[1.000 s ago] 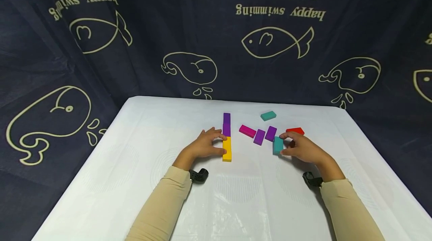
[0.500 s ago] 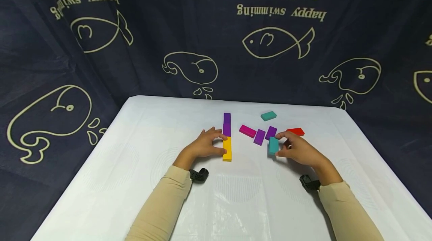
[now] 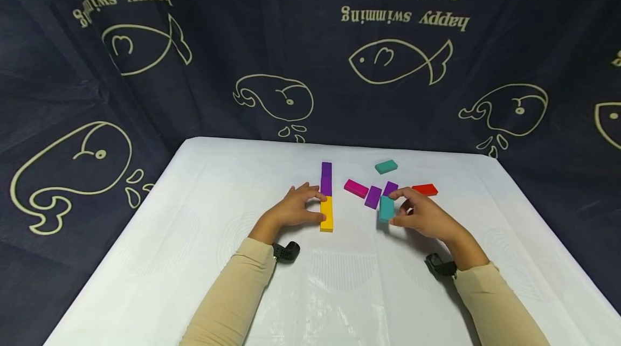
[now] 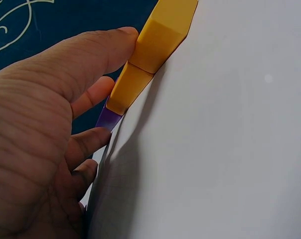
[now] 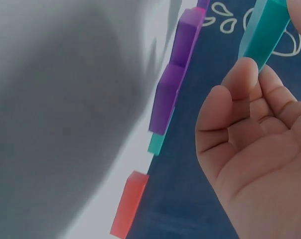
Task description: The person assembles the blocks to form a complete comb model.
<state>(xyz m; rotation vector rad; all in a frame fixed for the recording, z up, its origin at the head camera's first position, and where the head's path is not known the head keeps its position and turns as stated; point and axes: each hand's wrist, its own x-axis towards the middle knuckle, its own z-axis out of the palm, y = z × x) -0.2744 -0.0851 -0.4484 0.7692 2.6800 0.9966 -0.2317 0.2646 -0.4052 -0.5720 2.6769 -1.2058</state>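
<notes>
My right hand (image 3: pixel 423 216) pinches a teal block (image 3: pixel 386 209) between thumb and fingers, and its shadow falls on the white table. In the right wrist view the same teal block (image 5: pixel 265 35) sits at the fingertips. Two yellow blocks (image 3: pixel 327 220) lie end to end, continuing a line with purple blocks (image 3: pixel 326 178) behind them. Beside that row, my left hand (image 3: pixel 293 208) rests its thumb and forefinger against the yellow blocks, the other fingers spread. The left wrist view shows the thumb tip at the yellow blocks (image 4: pixel 160 37) and a fingertip by the purple block (image 4: pixel 108 119).
Loose blocks lie around the right hand: a magenta one (image 3: pixel 356 188), two purple ones, the nearer (image 3: pixel 373 197) beside the farther (image 3: pixel 390 188), and a red one (image 3: pixel 425 189). Another teal block (image 3: pixel 386 166) lies farther back. A dark printed cloth (image 3: pixel 310 55) hangs behind the white table (image 3: pixel 339 292).
My right hand has moved left with the teal block, uncovering the red block and partly covering the farther loose purple one. My left hand has stayed at the yellow blocks.
</notes>
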